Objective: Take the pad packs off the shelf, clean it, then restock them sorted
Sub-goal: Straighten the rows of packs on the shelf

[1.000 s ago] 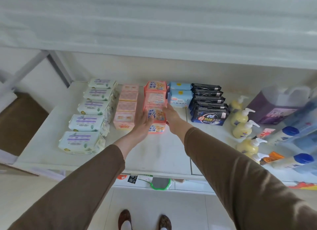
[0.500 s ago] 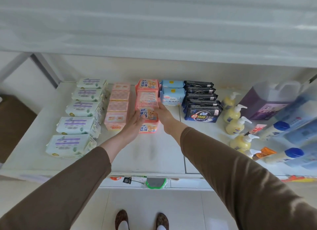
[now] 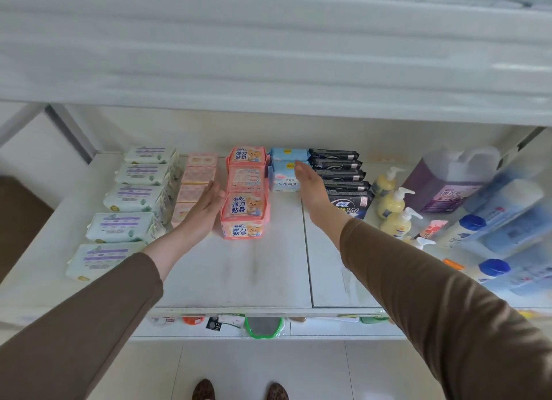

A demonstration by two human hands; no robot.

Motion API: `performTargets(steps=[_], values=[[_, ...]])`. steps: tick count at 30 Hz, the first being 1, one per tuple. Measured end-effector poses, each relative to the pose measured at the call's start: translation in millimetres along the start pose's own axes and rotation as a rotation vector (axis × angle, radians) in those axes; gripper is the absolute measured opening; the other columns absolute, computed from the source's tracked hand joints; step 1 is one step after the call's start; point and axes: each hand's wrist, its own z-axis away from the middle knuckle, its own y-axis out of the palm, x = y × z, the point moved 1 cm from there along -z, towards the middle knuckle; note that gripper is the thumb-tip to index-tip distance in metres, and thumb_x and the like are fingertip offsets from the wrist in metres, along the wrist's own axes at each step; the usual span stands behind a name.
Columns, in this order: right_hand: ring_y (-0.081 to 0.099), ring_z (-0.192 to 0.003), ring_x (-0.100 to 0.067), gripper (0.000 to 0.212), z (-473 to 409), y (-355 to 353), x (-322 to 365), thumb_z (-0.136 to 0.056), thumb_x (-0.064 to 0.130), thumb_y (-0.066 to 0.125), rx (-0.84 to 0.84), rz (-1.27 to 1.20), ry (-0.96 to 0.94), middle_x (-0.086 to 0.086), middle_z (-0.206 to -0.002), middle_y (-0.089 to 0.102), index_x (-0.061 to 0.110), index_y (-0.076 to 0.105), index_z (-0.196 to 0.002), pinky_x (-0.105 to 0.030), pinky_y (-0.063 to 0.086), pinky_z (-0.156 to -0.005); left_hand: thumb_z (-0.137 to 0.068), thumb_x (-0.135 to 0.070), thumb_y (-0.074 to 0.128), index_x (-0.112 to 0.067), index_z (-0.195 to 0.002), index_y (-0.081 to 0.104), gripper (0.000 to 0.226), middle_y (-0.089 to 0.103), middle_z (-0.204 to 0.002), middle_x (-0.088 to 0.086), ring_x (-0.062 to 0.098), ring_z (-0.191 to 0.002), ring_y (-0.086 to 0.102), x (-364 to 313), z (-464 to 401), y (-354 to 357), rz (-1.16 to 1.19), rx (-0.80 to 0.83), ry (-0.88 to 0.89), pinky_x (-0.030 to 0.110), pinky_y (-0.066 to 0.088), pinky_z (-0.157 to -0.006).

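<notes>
Shelf (image 3: 239, 280), white, stocked; listed from front edge to back wall.

Hands: left hand (image 3: 206, 205) flat with fingers straight and together, lying against the left side of the coral row. Right hand (image 3: 310, 187) likewise flat with fingers straight, standing apart from that row on its right, in front of the blue packs; it held nothing.

Pad packs, five rows running front to back:
- Mint-and-purple packs (image 3: 104, 260), five, along the left edge, the nearest one closest to the front edge.
- Pale pink packs (image 3: 198, 175), next row right, front ones partly hidden by the left hand.
- Coral packs with bear print (image 3: 243, 220), centre row, reaching the back wall.
- Light blue packs (image 3: 286, 175), two, at the back.
- Black packs (image 3: 343, 190), overlapping, just right of the blue.

Other stock, right end: blue-capped white bottles (image 3: 493, 268), blurred, nearest the front; yellow pump bottles (image 3: 394, 220) in a row behind them; a large jug of purple liquid (image 3: 448, 184) towards the back.

A lower shelf edge (image 3: 263, 325) carried small labels and a green-rimmed item, not identifiable.
</notes>
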Motion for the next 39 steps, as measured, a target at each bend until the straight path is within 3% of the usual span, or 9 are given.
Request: performTargets(steps=[5, 7, 12, 15, 20, 26, 30, 34, 39], values=[[0.048, -0.07, 0.0, 0.039, -8.6, -25.0, -3.6, -0.105, 0.036, 0.041, -0.048, -0.033, 0.036, 0.014, -0.086, 0.053, 0.025, 0.051, -0.141, -0.016, 0.04, -0.059, -0.102, -0.055, 0.028, -0.039, -0.156, 0.017, 0.057, 0.008, -0.163, -0.019, 0.003, -0.15, 0.008, 0.5, -3.3, -13.4, 0.041, -0.046, -0.031, 0.039, 0.011, -0.124], [0.045, -0.065, 0.002, 0.04, -11.4, -27.6, -6.5, -0.103, 0.041, 0.043, -0.06, -0.019, 0.052, 0.016, -0.08, 0.051, 0.027, 0.054, -0.139, -0.019, 0.037, -0.056, -0.101, -0.059, 0.028, -0.039, -0.156, 0.019, 0.059, 0.011, -0.162, -0.023, 0.002, -0.149, 0.012, 3.9, -5.2, -20.9, 0.041, -0.065, -0.042, 0.033, 0.014, -0.121], [0.045, -0.073, 0.001, 0.042, -7.6, -21.9, -5.9, -0.104, 0.04, 0.045, -0.02, -0.047, 0.07, 0.017, -0.086, 0.05, 0.029, 0.048, -0.144, -0.018, 0.035, -0.064, -0.099, -0.063, 0.026, -0.043, -0.155, 0.019, 0.06, 0.012, -0.162, -0.024, 0.003, -0.148, 0.014, 11.9, -10.5, -32.8, 0.068, -0.074, -0.08, 0.028, 0.018, -0.111], [0.054, -0.11, -0.013, 0.044, -5.4, -13.6, -6.4, -0.104, 0.039, 0.045, -0.009, -0.031, 0.057, 0.003, -0.13, 0.059, 0.026, 0.045, -0.146, -0.021, 0.042, -0.078, -0.098, -0.067, 0.025, -0.046, -0.154, 0.018, 0.061, 0.012, -0.161, -0.025, 0.002, -0.145, 0.017, 12.6, -14.3, -32.0, 0.064, -0.073, -0.101, 0.033, 0.017, -0.117], [0.045, -0.136, -0.015, 0.044, -3.0, 4.2, -13.8, -0.104, 0.033, 0.049, 0.041, -0.07, 0.065, 0.002, -0.149, 0.047, 0.025, 0.044, -0.147, -0.038, 0.03, -0.118, -0.099, -0.065, 0.026, -0.04, -0.156, 0.016, 0.063, 0.013, -0.162, -0.021, 0.005, -0.149, 0.015, 22.3, -24.7, -40.9, 0.103, -0.09, -0.125, 0.038, 0.016, -0.122], [0.055, -0.119, -0.007, 0.032, 15.1, 50.6, -1.8, -0.105, 0.028, 0.048, 0.109, -0.137, 0.064, 0.017, -0.12, 0.061, 0.024, 0.054, -0.135, -0.025, 0.041, -0.101, -0.089, -0.08, 0.03, -0.046, -0.152, 0.028, 0.072, 0.029, -0.157, -0.021, 0.003, -0.145, 0.027, 55.0, -50.9, -71.3, 0.122, -0.146, -0.17, 0.035, 0.019, -0.121], [0.045, -0.135, -0.015, 0.043, 31.9, 96.2, -3.5, -0.104, 0.027, 0.047, 0.214, -0.16, 0.073, 0.006, -0.146, 0.05, 0.026, 0.045, -0.147, -0.028, 0.036, -0.104, -0.097, -0.07, 0.027, -0.037, -0.135, 0.05, 0.054, 0.058, -0.124, -0.017, 0.006, -0.115, 0.055, 45.4, -55.4, -80.4, 0.152, -0.176, -0.237, 0.029, 0.039, -0.103], [0.054, -0.119, -0.009, 0.025, 56.4, 136.5, -3.1, -0.106, 0.02, 0.042, 0.232, -0.144, 0.065, 0.021, -0.114, 0.058, 0.029, 0.053, -0.128, -0.017, 0.04, -0.093, -0.101, -0.063, 0.023, -0.033, -0.152, 0.034, 0.059, 0.039, -0.154, -0.007, 0.016, -0.143, 0.034, 41.8, -67.6, -88.8, 0.168, -0.174, -0.215, 0.04, 0.025, -0.119], [0.039, -0.135, -0.004, 0.043, 77.9, 193.0, -8.3, -0.104, 0.026, 0.046, 0.302, 0.05, -0.107, 0.009, -0.152, 0.042, 0.027, 0.045, -0.147, -0.018, 0.031, -0.111, -0.101, -0.063, 0.02, -0.032, -0.154, 0.028, 0.062, 0.027, -0.161, -0.004, 0.019, -0.149, 0.023, 47.8, -81.3, -103.3, 0.112, -0.113, -0.224, 0.038, 0.017, -0.119]])
